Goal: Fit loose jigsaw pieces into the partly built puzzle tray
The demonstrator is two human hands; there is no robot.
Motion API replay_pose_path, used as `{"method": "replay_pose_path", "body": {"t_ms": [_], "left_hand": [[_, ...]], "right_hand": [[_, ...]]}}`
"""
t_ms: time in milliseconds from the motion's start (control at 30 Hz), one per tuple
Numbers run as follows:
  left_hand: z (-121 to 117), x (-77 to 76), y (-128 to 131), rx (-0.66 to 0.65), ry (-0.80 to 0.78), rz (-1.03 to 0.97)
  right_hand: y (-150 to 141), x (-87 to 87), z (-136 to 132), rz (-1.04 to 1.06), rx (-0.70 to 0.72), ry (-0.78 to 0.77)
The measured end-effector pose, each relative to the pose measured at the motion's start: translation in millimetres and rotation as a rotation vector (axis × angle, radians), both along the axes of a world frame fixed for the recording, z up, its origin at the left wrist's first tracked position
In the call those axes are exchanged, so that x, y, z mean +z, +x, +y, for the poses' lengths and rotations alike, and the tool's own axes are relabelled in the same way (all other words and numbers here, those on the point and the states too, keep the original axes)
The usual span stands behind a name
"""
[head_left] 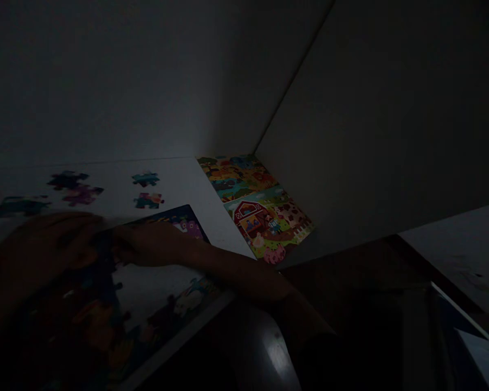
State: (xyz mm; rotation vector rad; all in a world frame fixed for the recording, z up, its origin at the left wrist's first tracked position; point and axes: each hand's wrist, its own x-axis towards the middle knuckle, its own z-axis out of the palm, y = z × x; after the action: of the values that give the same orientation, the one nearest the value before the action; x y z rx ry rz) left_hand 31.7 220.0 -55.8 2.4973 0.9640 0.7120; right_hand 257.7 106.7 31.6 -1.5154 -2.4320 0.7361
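A partly filled jigsaw puzzle (101, 326) in a dark-edged frame lies on the white table, with a bare white gap (150, 285) in its right half. My left hand (49, 244) rests over its upper left part, fingers stretched out and the thumb apart. Just right of it, my right hand (146, 243) reaches across the frame with fingers curled down at the gap's upper left edge. Whatever those fingertips pinch is hidden in the dark. Beyond the frame lie loose puzzle pieces: a blue one (145, 178), a teal and pink one (149, 200) and a joined dark and purple cluster (81, 193).
Another greenish piece (19, 206) lies at the far left. Two picture sheets, a savanna scene (236, 176) and a farm scene (269, 222), sit against the wall (350, 136) to the right. A dark, shiny rounded surface (264, 342) stands below the table edge. Light is very dim.
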Motion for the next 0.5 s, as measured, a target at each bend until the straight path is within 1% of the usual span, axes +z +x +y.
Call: {"method": "replay_pose_path", "body": {"t_ms": [67, 133, 233, 300, 367, 500], "left_hand": [[-9.8, 14.3, 6.9, 0.064, 0.023, 0.056], [-23.4, 29.8, 12.1, 0.112, 0.066, 0.052], [-43.1, 48.7, 17.5, 0.145, 0.065, 0.046], [-49.5, 54.4, 19.6, 0.167, 0.063, 0.049], [-51.5, 55.6, 20.3, 0.191, 0.065, 0.046], [-55.8, 55.4, 20.9, 0.176, 0.051, 0.069]], "right_hand": [[-3.1, 1.4, -3.0, -0.020, 0.010, 0.025], [-9.1, 1.9, -9.1, -0.024, -0.012, 0.060], [-18.2, -1.2, -20.4, -0.023, -0.133, 0.099], [-20.4, -6.7, -24.1, 0.007, -0.193, 0.118], [-20.2, -12.9, -24.4, 0.070, -0.203, 0.123], [-17.9, -19.2, -26.3, 0.186, -0.226, 0.060]]}}
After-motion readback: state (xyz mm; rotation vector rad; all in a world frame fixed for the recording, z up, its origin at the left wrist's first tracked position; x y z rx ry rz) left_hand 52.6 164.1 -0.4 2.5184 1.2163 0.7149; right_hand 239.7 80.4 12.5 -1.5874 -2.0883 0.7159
